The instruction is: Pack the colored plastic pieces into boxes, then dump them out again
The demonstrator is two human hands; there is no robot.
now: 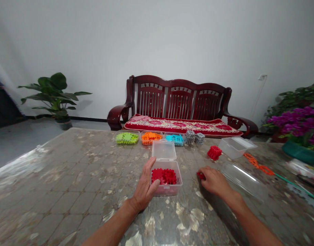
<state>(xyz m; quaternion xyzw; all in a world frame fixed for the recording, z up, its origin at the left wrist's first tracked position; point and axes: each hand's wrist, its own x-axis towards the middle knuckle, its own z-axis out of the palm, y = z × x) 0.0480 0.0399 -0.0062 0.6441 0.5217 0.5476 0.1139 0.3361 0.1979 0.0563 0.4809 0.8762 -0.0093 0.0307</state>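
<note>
A clear plastic box [167, 190] with its lid [164, 150] flipped back stands in front of me, holding several red interlocking pieces [164, 176]. My left hand [146, 184] grips the box's left wall, thumb over the near rim. To the right of the box, my right hand [210, 179] rests low at the tabletop with its fingers closed on a small red interlocking piece [200, 175], mostly covered by the fingers. Farther back on the right sits a red cube [214, 152] built of similar pieces.
Boxes of green pieces [127, 138], orange pieces [151, 137] and blue pieces [174, 139] line the far edge beside grey cubes [195, 137]. On the right lie an open clear box [232, 148], a transparent cover [245, 179], an orange chain [258, 164] and a flower pot [300, 153].
</note>
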